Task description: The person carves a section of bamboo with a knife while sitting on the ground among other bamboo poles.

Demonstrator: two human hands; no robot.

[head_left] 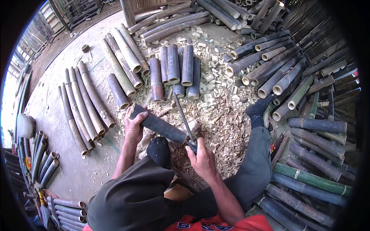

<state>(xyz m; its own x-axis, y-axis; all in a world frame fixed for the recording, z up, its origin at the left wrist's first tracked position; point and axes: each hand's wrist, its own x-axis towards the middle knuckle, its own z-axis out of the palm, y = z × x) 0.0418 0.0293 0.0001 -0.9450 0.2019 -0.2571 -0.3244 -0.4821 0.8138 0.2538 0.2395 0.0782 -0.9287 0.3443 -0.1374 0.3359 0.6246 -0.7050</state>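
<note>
A dark bamboo section (160,125) slants above the floor in front of the person, its left end in the left hand (135,123), whose thumb lies along the near side while the other fingers, mostly hidden beneath, hold it. At the section's right end the right hand (202,161) has its fingers closed around the handle of a long knife (182,114); the grip covers most of the handle, and whether the blade touches the bamboo cannot be told. Just beyond the section, a pale log (192,127) is partly hidden by it and the blade. Nearer the person than the section, a dark-socked foot (158,152) shows only in part below the trousers, and a tan wooden thing (179,191) between the legs is largely covered and hard to make out. Pale shavings (227,127) spread thickly right of the section over a grey concrete floor (88,177), barer to its left. Beyond the section lie short dark tubes (173,65), overlapping one another; left of it, long poles (83,100) lie side by side; right of it, stacked bamboo (273,57) runs into the dark fisheye rim, which cuts it off. Farthest beyond, a slatted wall (302,15) fades into shadow.
</note>
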